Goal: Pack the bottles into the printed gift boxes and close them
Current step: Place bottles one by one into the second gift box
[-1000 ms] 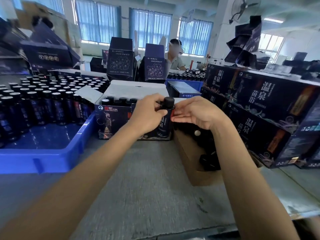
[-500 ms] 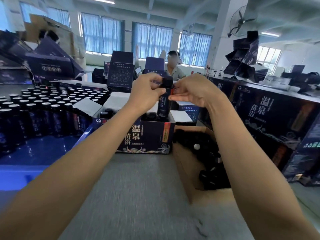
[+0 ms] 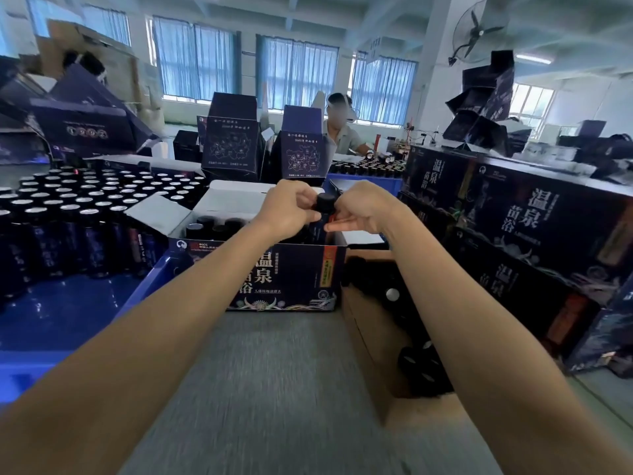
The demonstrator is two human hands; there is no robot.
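Nearest me, a bare strip of grey table (image 3: 274,389) runs up to the front wall of the open gift box (image 3: 291,275), my landmark. That strip is hemmed in. A blue tray (image 3: 68,323) touches the box's left corner, and a brown carton (image 3: 363,337) holding dark caps sits just beside its right end.

The box front carries large white characters, 温泉 over 苗浴. The finer print under them and on the red-gold strip is too small for me to read.

Above the right end of the box, my left hand (image 3: 291,209) has its fingers curled round the neck of a dark bottle (image 3: 324,203). My right hand (image 3: 366,209) pinches the bottle's body from the other side. The bottle stands upright with its lower part inside the box, and more capped bottles fill the left end. The white flaps are folded outward.

Left of the box, rows of bottles (image 3: 68,207) crowd the tray. To its right, closed boxes (image 3: 548,234) with the same characters are stacked. Behind it stand two upright boxes (image 3: 229,149) printed with maps, a seated person (image 3: 339,132) and blue-curtained windows (image 3: 298,73).
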